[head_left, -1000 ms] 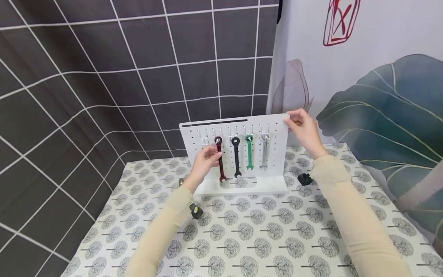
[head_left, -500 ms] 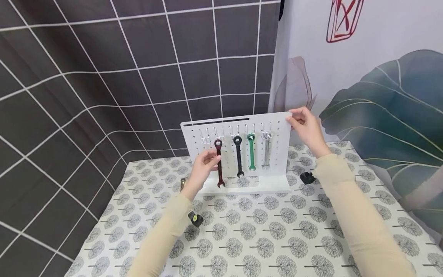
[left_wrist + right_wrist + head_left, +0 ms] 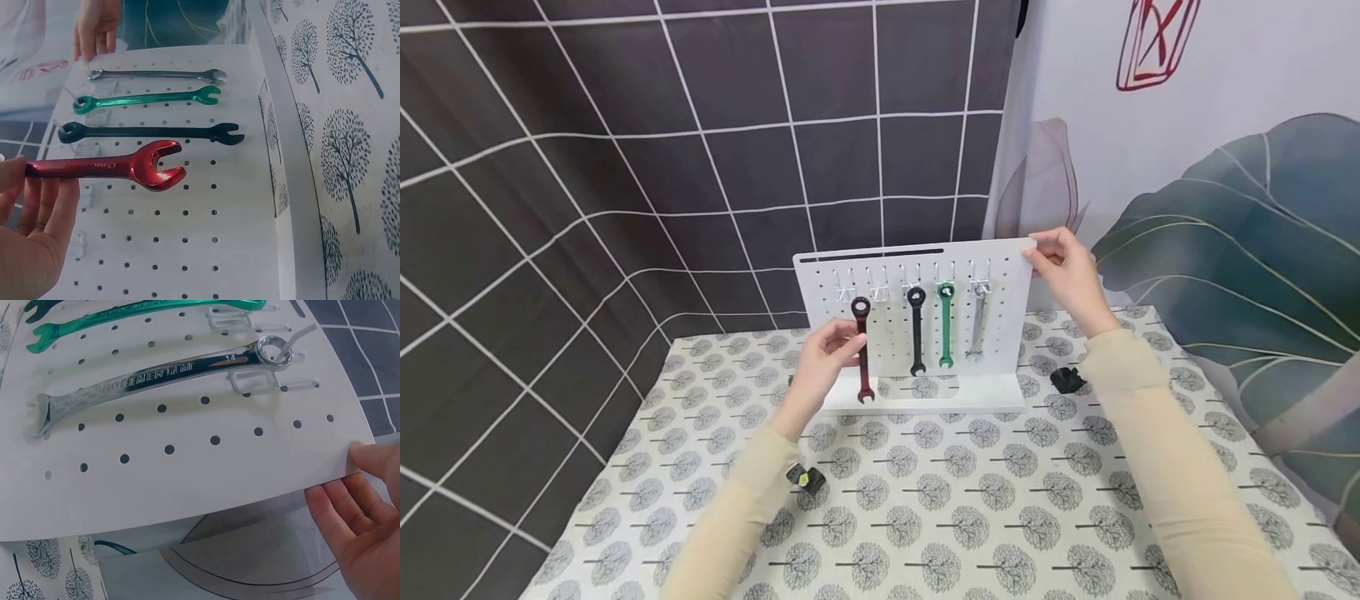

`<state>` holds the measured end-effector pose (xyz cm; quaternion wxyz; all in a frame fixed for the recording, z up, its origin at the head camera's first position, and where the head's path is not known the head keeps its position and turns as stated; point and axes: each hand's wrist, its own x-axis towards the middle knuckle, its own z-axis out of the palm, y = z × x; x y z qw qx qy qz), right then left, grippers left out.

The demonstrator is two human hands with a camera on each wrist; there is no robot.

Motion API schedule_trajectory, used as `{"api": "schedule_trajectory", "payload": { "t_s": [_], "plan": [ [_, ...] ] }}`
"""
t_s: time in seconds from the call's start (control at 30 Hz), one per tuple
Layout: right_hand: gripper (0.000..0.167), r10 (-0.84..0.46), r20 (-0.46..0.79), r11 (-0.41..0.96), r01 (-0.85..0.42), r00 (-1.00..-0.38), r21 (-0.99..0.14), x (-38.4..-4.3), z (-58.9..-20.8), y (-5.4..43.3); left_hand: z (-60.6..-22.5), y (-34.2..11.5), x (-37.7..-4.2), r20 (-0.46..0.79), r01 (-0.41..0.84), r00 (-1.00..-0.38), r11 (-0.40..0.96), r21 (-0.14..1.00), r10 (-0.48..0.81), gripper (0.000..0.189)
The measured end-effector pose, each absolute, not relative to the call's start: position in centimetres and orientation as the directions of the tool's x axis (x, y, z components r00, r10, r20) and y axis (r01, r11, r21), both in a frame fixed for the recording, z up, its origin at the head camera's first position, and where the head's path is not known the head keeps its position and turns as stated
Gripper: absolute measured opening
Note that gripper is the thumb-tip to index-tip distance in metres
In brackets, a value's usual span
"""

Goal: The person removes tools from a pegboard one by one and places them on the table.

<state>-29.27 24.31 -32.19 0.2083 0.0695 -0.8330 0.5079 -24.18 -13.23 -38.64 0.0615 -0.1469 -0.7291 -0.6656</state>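
My left hand (image 3: 822, 367) pinches a red combination wrench (image 3: 862, 354) between thumb and fingers, ring end up, in front of the white pegboard (image 3: 898, 337) and apart from its hooks. In the left wrist view the red wrench's open jaw points right. My right hand (image 3: 1063, 271) grips the board's upper right corner, thumb on the front face. Hanging on hooks are a black wrench (image 3: 917, 333), a green wrench (image 3: 946, 327) and a silver wrench (image 3: 169, 375) marked 14.
Two hooks at the board's left, one of them a clear hook (image 3: 877, 292), bear no wrench. The board's white base (image 3: 925, 406) stands on a tree-patterned tablecloth (image 3: 925, 517). A dark gridded curtain (image 3: 737, 167) hangs behind.
The red wrench has come off its hook, held in my left hand, and moved left and toward me. My right hand keeps its hold on the board's corner.
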Motion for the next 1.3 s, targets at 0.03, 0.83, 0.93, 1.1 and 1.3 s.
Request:
{"api": "schedule_trajectory", "payload": {
  "t_s": [0.03,0.83,0.93,1.1,1.3],
  "plan": [
    [0.04,0.095,0.42,0.474,-0.33,-0.903,-0.817,-29.3,-32.1,24.3,-38.4,-13.5,-23.9,0.285,0.297,-0.949,0.077,0.952,0.132,0.027],
    [0.039,0.092,0.429,0.492,-0.333,-0.899,-0.804,-29.3,-31.9,24.5,-36.0,-23.6,-20.8,0.248,0.222,-0.966,0.26,0.94,-0.07,0.025],
    [0.038,0.094,0.439,0.487,-0.343,-0.894,-0.803,-29.3,-32.0,24.5,-35.9,-24.1,-20.8,0.228,0.198,-0.97,0.271,0.942,-0.082,0.026],
    [0.037,0.094,0.452,0.476,-0.359,-0.887,-0.803,-29.4,-32.0,24.5,-36.3,-24.5,-21.1,0.196,0.164,-0.976,0.279,0.946,-0.093,0.028],
    [0.037,0.089,0.432,0.461,-0.348,-0.897,-0.817,-29.3,-32.0,24.5,-37.3,-25.5,-21.9,0.132,0.086,-0.983,0.312,0.946,-0.129,0.028]
  ]
}}
